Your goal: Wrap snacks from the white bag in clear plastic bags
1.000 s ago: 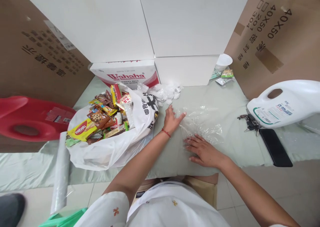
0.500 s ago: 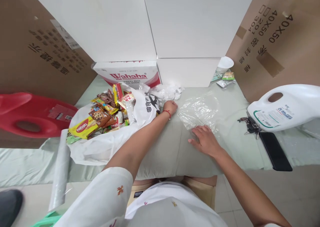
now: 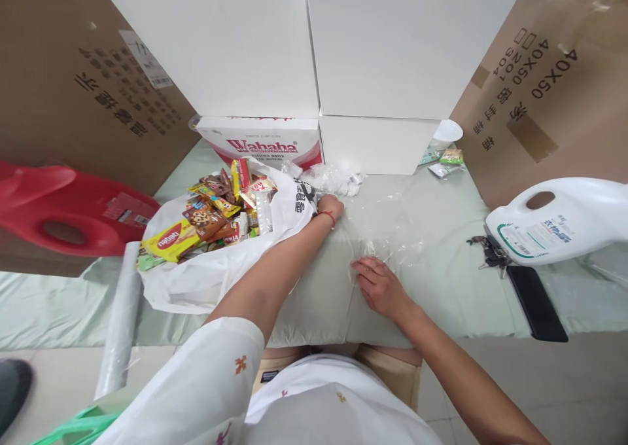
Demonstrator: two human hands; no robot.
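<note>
Snacks [image 3: 209,222] fill a white bag [image 3: 191,286] on the bench [image 3: 314,311]. Just right of it, the left hand [image 3: 331,205] is curled, fingers hidden; whether it grips anything, I cannot tell. Clear film [image 3: 392,235] lies spread right of that hand. The right hand [image 3: 377,284], fingers bent, touches the film's near edge; a pinch cannot be made out. Farther right lie keys [image 3: 492,255] and a phone [image 3: 537,303].
</note>
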